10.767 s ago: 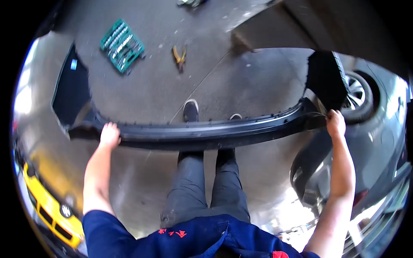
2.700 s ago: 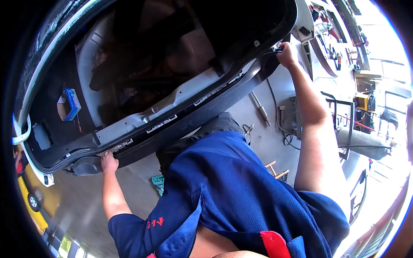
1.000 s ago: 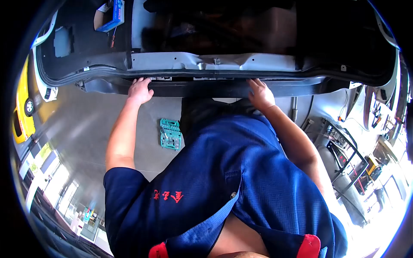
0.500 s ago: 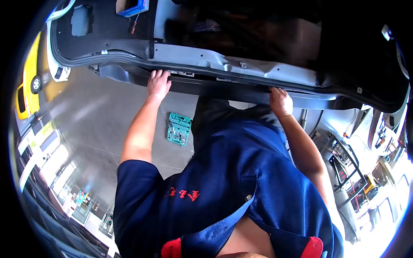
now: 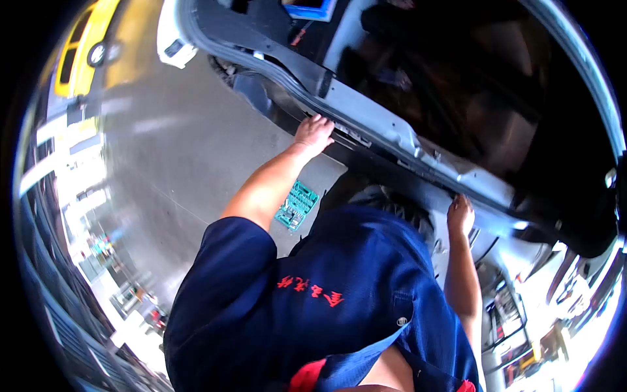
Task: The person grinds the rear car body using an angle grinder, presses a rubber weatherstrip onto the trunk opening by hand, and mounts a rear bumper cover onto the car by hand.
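A dark rear bumper [image 5: 372, 163] runs slantwise below the open back of a car. Along its upper edge, my left hand [image 5: 316, 134] grips with the fingers curled over the top, close to the black rubber seal [image 5: 294, 88]. Farther right, my right hand [image 5: 461, 214] is closed on the same edge, its fingertips partly hidden. Between the hands, a narrow gap shows light metal parts behind the bumper. The bare grey metal sill [image 5: 369, 108] of the load opening lies just beyond.
A green tool case [image 5: 298, 205] lies open on the grey floor [image 5: 196, 163]. Inside the car are a blue box [image 5: 310, 9] and a screwdriver [image 5: 300, 35] with a red handle. A yellow car [image 5: 83, 49] stands at the far left. Racks and parts [image 5: 513, 313] are at the right.
The view has turned, so the car's back edge now slopes down to the right. Both hands stay on the bumper's upper edge, with the right arm straighter.
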Action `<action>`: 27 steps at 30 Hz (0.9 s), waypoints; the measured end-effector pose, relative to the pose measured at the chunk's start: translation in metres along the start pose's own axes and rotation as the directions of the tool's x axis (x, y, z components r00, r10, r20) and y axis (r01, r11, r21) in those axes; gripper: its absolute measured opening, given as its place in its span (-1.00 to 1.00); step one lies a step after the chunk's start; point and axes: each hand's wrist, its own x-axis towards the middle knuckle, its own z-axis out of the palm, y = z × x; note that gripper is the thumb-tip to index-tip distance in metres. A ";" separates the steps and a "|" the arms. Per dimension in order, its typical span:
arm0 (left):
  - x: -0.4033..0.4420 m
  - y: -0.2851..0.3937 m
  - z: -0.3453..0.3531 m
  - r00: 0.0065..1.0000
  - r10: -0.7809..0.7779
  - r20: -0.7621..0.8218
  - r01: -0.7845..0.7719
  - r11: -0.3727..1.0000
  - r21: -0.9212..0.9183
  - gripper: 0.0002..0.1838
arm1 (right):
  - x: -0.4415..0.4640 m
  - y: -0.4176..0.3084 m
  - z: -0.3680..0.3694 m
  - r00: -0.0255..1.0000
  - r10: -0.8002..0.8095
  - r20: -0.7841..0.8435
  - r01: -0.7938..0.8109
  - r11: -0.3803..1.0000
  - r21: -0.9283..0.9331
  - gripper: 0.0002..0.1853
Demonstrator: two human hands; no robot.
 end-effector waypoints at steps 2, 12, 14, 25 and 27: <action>0.003 0.000 -0.002 0.999 -0.029 0.037 0.030 0.999 -0.028 -0.50 | -0.002 -0.003 -0.007 0.999 -0.005 0.051 0.005 1.000 -0.003 -0.61; -0.005 -0.009 0.000 0.994 0.035 -0.104 -0.050 0.988 -0.145 -0.58 | 0.031 -0.046 -0.033 0.874 0.020 0.486 0.125 0.956 -0.265 -0.39; -0.006 -0.014 -0.002 0.990 0.058 -0.131 -0.084 0.976 -0.201 -0.57 | 0.040 -0.064 -0.027 0.812 0.030 0.583 0.226 0.905 -0.362 -0.39; 0.007 -0.025 -0.011 0.999 0.051 -0.019 -0.053 0.862 -0.504 -0.85 | 0.062 -0.491 -0.014 0.597 -0.756 0.269 0.501 0.612 0.612 -0.49; 0.016 -0.027 -0.005 0.998 0.051 -0.024 -0.056 0.839 -0.541 -0.84 | 0.071 -0.556 -0.025 0.446 -0.879 0.170 0.739 0.469 0.484 -0.45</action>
